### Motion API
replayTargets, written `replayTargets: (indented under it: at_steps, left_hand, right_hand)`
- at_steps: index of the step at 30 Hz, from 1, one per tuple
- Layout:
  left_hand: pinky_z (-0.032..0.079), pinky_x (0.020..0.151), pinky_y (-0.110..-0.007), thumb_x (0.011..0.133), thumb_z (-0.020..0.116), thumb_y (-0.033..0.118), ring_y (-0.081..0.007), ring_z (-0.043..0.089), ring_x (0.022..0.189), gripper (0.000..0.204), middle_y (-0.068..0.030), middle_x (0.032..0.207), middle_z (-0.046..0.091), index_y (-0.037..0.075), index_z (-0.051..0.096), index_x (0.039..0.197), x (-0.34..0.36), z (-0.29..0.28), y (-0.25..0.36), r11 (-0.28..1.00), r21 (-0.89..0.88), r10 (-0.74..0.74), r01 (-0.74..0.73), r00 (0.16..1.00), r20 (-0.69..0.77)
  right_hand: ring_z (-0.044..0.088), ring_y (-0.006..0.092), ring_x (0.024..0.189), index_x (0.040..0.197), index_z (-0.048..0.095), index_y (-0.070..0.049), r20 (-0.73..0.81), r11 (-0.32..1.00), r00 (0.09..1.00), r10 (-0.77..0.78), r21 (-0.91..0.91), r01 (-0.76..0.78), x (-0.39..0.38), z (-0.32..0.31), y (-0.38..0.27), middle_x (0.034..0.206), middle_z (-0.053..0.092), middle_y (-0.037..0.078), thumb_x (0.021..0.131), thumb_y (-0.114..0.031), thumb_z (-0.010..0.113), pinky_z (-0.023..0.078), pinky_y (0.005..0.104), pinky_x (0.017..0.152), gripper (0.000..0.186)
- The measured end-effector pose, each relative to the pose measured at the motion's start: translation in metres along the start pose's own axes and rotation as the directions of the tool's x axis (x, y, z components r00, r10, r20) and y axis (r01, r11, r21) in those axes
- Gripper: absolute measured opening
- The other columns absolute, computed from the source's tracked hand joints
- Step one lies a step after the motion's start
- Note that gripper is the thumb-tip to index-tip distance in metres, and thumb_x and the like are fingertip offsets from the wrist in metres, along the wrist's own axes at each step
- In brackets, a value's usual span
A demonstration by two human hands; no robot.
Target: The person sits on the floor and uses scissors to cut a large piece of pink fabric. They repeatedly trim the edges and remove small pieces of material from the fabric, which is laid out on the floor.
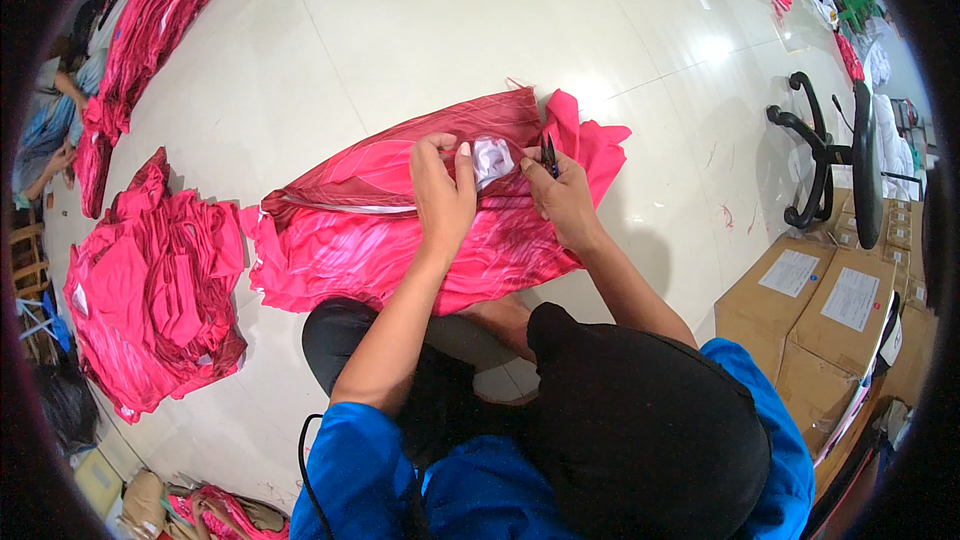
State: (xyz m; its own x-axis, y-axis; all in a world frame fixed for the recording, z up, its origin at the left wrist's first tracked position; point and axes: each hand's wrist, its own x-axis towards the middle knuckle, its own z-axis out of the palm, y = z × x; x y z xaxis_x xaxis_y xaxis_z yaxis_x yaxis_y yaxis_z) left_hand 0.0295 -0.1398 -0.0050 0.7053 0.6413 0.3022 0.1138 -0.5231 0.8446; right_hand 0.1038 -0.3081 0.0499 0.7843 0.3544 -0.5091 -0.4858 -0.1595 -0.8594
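Pale tiled floor (420, 30): pink garment (350, 250) spread before seated person, presumably for reach by both hands. Left hand (444, 195) bent against fabric left of white patch (491, 161); whether gripping, cannot tell. Right hand (565, 200) closed around small black tool (548, 155), fingertips at fabric edge, seemingly to steady it. Pink pile (155, 290) at left, likely set aside within reach.

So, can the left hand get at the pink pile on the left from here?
Probably yes, perhaps with a lean: only the low, flat left end of the pink garment lies between the left hand and the pile. That hand is at the garment now, though.
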Motion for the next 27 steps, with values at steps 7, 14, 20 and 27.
replayTargets:
  at_steps: [7,14,20,27]
  left_hand:
    - [0.050,0.070,-0.031,0.116,0.062,0.028,-0.0115,0.056,0.073,0.031,-0.0035,0.079,0.062,0.002,0.067,0.100,0.000,-0.009,0.019,0.839,-0.284,-0.269,0.464,0.807,0.526]
    - [0.052,0.081,-0.026,0.114,0.067,0.029,-0.0064,0.055,0.077,0.019,0.0076,0.086,0.059,0.015,0.065,0.100,-0.003,-0.001,0.000,0.127,-0.524,-0.534,0.842,0.503,0.679]
    - [0.055,0.085,-0.029,0.112,0.070,0.026,-0.0078,0.064,0.085,0.012,0.0057,0.096,0.068,0.015,0.068,0.107,-0.006,-0.007,-0.002,0.113,-0.499,-0.541,0.859,0.474,0.695]
    - [0.056,0.083,-0.030,0.110,0.072,0.020,-0.0083,0.064,0.086,0.011,0.0056,0.096,0.068,0.013,0.068,0.117,-0.005,-0.006,-0.008,0.153,-0.521,-0.505,0.839,0.520,0.689]
  right_hand:
    - [0.062,0.0078,0.081,0.118,0.072,0.002,0.066,0.957,0.982,-0.178,-0.222,0.188,-0.001,0.006,0.001,0.092,0.069,0.001,0.110,-0.014,0.068,0.051,0.0284,0.072,0.019]
    - [0.074,0.0228,0.094,0.118,0.071,0.004,0.278,0.676,0.856,-0.435,-0.528,0.515,-0.009,0.008,0.022,0.104,0.076,0.015,0.105,-0.007,0.070,0.058,0.0379,0.085,0.017]
    - [0.074,0.0419,0.098,0.115,0.068,0.000,0.359,0.438,0.833,-0.420,-0.724,0.533,-0.015,0.005,0.029,0.103,0.073,0.024,0.098,-0.007,0.075,0.059,0.0442,0.083,0.020]
    - [0.074,0.0367,0.087,0.116,0.067,-0.001,0.250,0.560,0.850,-0.465,-0.660,0.500,-0.016,0.010,0.030,0.096,0.072,0.020,0.095,-0.012,0.082,0.059,0.0433,0.078,0.028]
